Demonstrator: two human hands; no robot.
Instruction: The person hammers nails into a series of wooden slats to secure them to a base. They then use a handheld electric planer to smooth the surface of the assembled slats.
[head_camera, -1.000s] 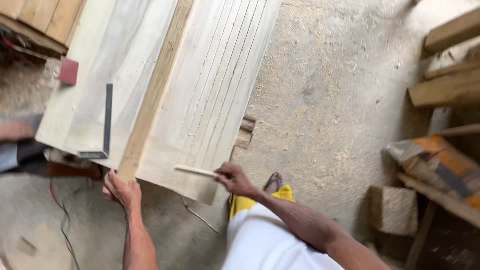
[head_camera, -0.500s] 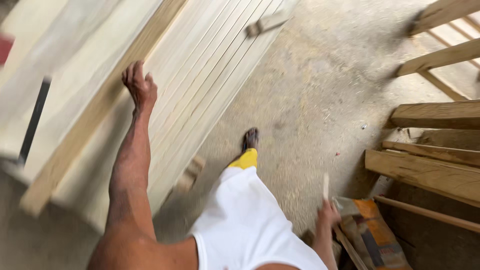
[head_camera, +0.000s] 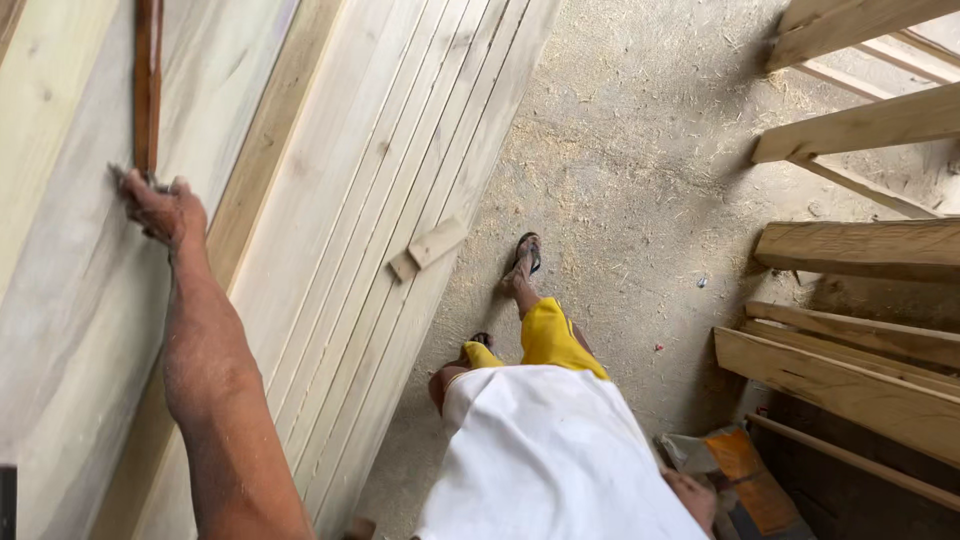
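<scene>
1. The left hand (head_camera: 160, 205) is stretched out across the pale wide board (head_camera: 70, 300), fingers curled around the lower end of a reddish-brown wooden strip (head_camera: 148, 85) that lies lengthwise on the board.
2. The right hand (head_camera: 692, 497) hangs low beside the white shirt, only partly in view; I cannot tell whether it is open or holding anything.
3. The strip looks thin, stiff and light, probably easy to lift by one end; its long narrow shape may make it swing or flex a little.
4. Just right of the board lies a grooved plank panel (head_camera: 400, 200), with a small loose wood offcut (head_camera: 428, 248) resting on its edge.
5. On the dusty concrete floor (head_camera: 640, 150) at lower right sits an orange and grey printed bag (head_camera: 728, 462), crumpled, below stacked timber beams (head_camera: 850, 380).
</scene>
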